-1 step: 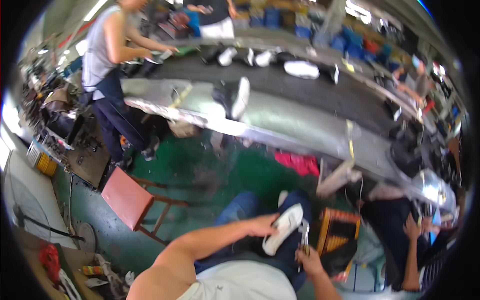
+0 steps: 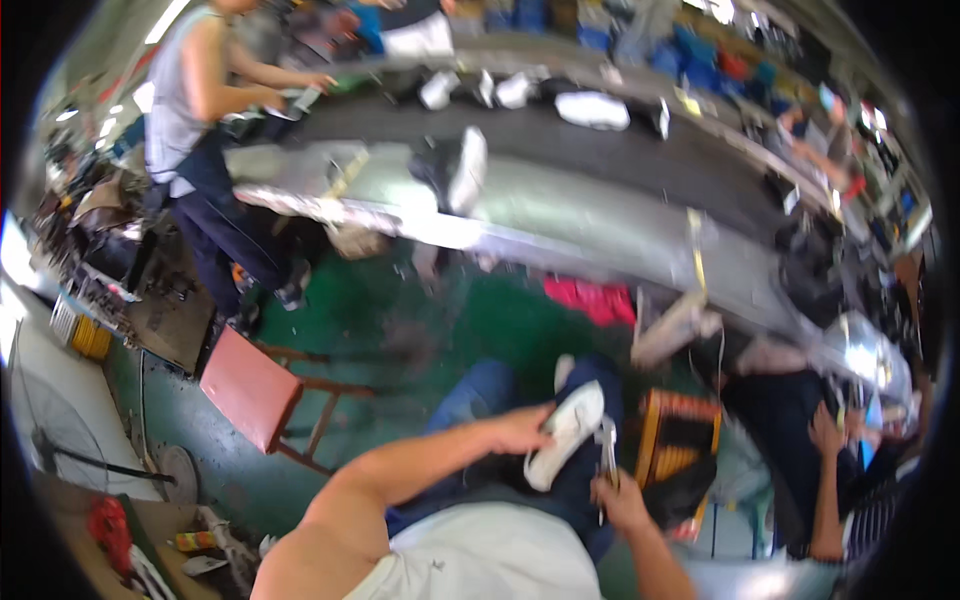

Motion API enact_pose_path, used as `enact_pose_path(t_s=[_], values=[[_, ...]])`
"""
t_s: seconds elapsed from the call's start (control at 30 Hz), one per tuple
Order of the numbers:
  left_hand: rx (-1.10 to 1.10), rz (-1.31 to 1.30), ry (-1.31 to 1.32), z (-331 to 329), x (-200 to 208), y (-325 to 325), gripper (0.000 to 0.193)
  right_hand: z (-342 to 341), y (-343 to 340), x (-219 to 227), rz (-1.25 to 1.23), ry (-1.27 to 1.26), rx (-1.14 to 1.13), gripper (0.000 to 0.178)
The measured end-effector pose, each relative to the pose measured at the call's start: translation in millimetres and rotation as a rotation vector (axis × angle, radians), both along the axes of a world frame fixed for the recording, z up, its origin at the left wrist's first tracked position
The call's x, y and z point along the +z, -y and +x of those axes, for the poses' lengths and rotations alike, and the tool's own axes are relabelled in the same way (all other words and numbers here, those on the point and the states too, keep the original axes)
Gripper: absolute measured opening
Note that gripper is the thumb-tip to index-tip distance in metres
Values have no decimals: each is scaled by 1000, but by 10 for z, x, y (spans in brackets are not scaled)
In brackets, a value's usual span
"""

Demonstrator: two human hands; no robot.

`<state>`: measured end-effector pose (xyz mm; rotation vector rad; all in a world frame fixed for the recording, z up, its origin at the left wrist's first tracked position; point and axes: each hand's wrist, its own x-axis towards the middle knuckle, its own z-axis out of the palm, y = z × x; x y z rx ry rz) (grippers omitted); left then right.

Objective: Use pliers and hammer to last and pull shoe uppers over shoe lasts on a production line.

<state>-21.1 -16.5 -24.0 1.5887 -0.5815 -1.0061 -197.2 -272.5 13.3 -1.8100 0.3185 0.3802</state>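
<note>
My left hand (image 2: 523,429) is closed on the near-left side of a shoe (image 2: 566,437), whose white sole faces up over my lap. The shoe lies at a slant above my right thigh. Just right of it, my right hand (image 2: 622,502) grips a metal hand tool that looks like pliers (image 2: 609,448). The tool's shiny head points up beside the shoe's edge, close to it; blur hides whether they touch. My fingers cover the tool's lower part.
A red-topped stool (image 2: 250,388) stands to my left. A wooden rack (image 2: 678,435) is by my right knee. Ahead runs a conveyor (image 2: 560,205) with several shoes. One person (image 2: 190,100) stands at its left; another person's arm (image 2: 826,480) works at my right.
The view has tilted slightly, so the conveyor and my hands sit a little higher in the picture. My hold on the shoe and the tool looks the same.
</note>
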Motion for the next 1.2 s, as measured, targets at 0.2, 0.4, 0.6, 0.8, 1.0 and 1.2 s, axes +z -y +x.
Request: enact_pose_path(t_s=[0.2,0.4,0.6,0.8,1.0,1.2], values=[[186,341,430,-191,517,-83,44,305,4,373,-162,-119,222,23],[298,394,768,-441,393,35,28,250,17,527,-283,57,429,26],[382,313,842,-521,291,37,26,479,8,587,-63,-393,465,29],[340,292,755,-434,344,94,28,741,-296,460,-368,569,212,20],[389,381,404,-299,330,-24,63,597,26,637,173,-426,276,25],[212,409,480,-284,176,-3,82,507,45,425,496,-556,149,37]])
